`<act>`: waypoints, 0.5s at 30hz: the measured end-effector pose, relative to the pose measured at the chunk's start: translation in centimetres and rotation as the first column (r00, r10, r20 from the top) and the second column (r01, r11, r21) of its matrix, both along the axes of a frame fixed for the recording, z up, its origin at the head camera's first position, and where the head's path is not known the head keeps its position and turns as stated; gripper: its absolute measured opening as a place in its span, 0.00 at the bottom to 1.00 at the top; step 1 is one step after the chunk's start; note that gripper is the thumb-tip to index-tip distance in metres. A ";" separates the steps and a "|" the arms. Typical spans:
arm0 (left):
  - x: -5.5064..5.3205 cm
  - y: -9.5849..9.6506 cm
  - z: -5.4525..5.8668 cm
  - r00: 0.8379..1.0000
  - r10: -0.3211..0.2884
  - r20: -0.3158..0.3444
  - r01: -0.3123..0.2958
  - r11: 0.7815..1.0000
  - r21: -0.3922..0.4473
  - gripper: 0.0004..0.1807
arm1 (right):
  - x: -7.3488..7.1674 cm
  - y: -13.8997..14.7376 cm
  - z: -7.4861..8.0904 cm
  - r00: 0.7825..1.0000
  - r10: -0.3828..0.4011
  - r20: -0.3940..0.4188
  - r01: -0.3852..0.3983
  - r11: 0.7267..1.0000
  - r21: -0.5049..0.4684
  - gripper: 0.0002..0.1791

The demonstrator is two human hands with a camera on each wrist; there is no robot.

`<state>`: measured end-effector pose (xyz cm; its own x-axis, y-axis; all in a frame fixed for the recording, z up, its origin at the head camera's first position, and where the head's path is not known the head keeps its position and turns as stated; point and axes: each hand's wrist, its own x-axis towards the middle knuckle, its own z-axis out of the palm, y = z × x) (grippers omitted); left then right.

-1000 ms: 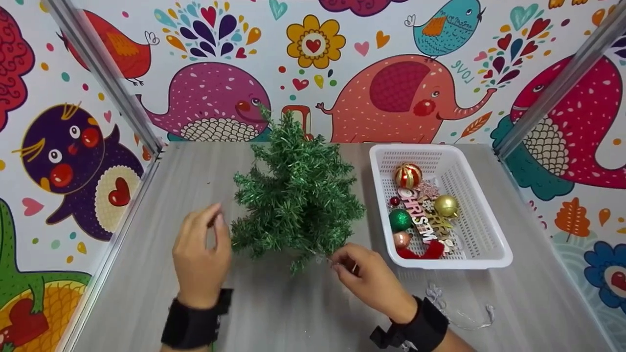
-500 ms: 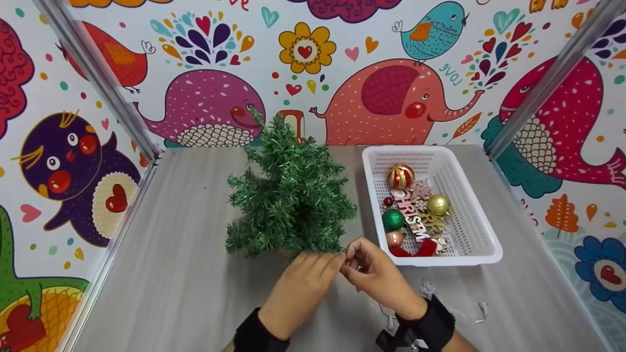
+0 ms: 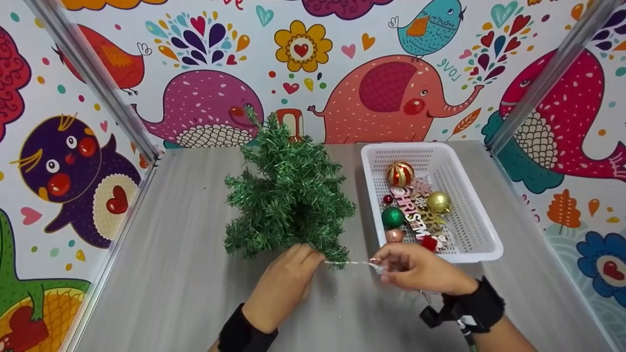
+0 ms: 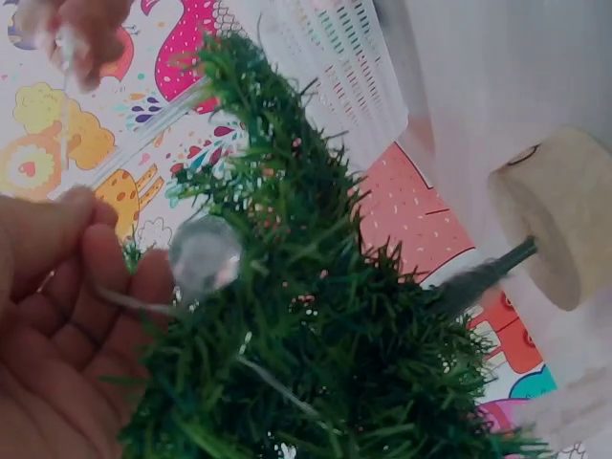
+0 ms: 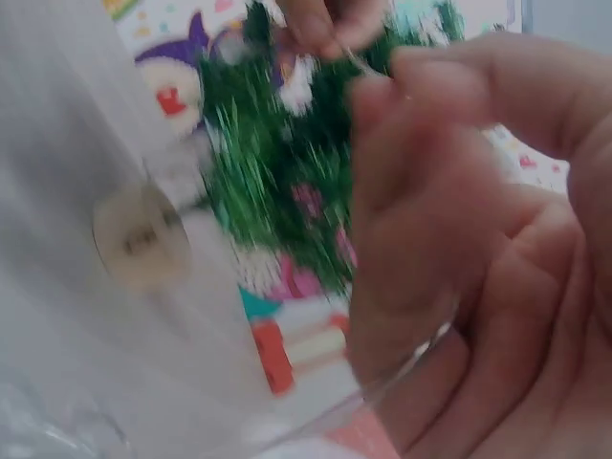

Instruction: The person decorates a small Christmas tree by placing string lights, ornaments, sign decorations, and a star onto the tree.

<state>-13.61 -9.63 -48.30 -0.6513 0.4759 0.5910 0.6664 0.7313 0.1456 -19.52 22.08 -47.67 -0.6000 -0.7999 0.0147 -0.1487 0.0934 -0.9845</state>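
A small green artificial Christmas tree stands upright on the table. At its lower front, my left hand pinches a thin clear string of lights between thumb and fingertips. My right hand pinches the same string farther right, in front of the basket, so a fairly straight length spans the two hands. In the left wrist view, a clear round bulb sits against the branches beside the left fingers, and more wire crosses the needles. The right wrist view shows wire trailing from the right palm.
A white plastic basket at right holds a striped ball, a green ball, a gold ball and a "CHRISTM" sign. The tree's round wooden base shows in the left wrist view. Patterned walls surround the table.
My left hand came from the tree's left side to its lower front and took the string. My right hand then moved right, drawing the string out between them.
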 end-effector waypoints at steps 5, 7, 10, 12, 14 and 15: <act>-0.1 -0.3 0.1 0.999 0.009 0.043 -0.010 1.000 0.010 0.21 | -1.0 3.6 1.1 0.997 -0.027 -0.065 0.035 0.992 0.118 0.12; -0.1 -0.3 0.1 0.998 0.009 0.063 -0.009 1.000 0.005 0.22 | -1.4 5.1 1.7 0.996 -0.032 -0.085 0.044 0.989 0.142 0.12; -0.1 -0.3 0.0 0.995 0.015 0.098 -0.014 1.000 -0.013 0.22 | -1.7 7.3 2.5 0.996 -0.050 -0.079 0.063 0.984 0.167 0.12; -0.1 -0.3 -0.1 0.993 0.016 0.118 -0.013 0.999 -0.030 0.22 | -1.7 8.6 2.9 0.996 -0.056 -0.070 0.067 0.982 0.174 0.12; -0.2 -0.2 -0.2 0.991 0.018 0.132 -0.013 0.999 -0.045 0.20 | -1.7 9.7 3.1 0.997 -0.062 -0.042 0.068 0.982 0.179 0.13; -0.2 -0.2 -0.2 0.990 0.016 0.139 -0.009 0.999 -0.050 0.20 | -1.7 10.1 3.1 0.997 -0.066 -0.032 0.071 0.980 0.187 0.13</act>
<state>-13.83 -9.81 -48.50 -0.7319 0.4931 0.4703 0.6327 0.7480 0.2005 -21.21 32.21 -44.55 -0.6550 -0.7467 -0.1159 -0.1600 0.2869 -0.9445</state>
